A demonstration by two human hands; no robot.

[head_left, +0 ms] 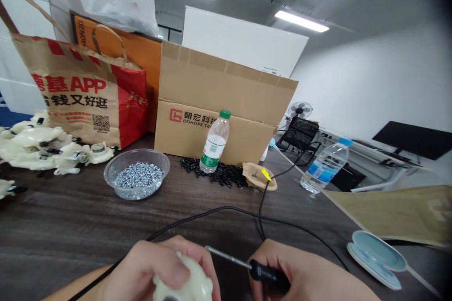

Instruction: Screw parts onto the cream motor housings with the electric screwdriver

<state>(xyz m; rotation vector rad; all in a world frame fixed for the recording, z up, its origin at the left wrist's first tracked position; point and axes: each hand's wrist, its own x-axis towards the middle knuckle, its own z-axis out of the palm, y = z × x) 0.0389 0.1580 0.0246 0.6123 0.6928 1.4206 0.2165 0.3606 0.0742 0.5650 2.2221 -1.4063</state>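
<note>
At the bottom edge, my left hand (155,263) is closed around a cream-coloured plastic part (192,280), rounded and partly cut off by the frame. My right hand (300,268) grips the black handle of a screwdriver (270,273). Its metal shaft points left, the tip close to my left fingers and apart from the cream part. Beyond my hands stands a clear plastic bowl (136,193) of small silvery screws (139,176). Small black pieces (229,175) lie in a heap around the foot of a green-capped bottle (215,143).
Several cream plastic parts (38,143) are piled at the left. A paper bag (77,89) and a cardboard box (219,94) stand behind. A black cable (212,210) crosses the table. At the right are a blue-capped water bottle (326,164) and an open pale-blue case (377,258).
</note>
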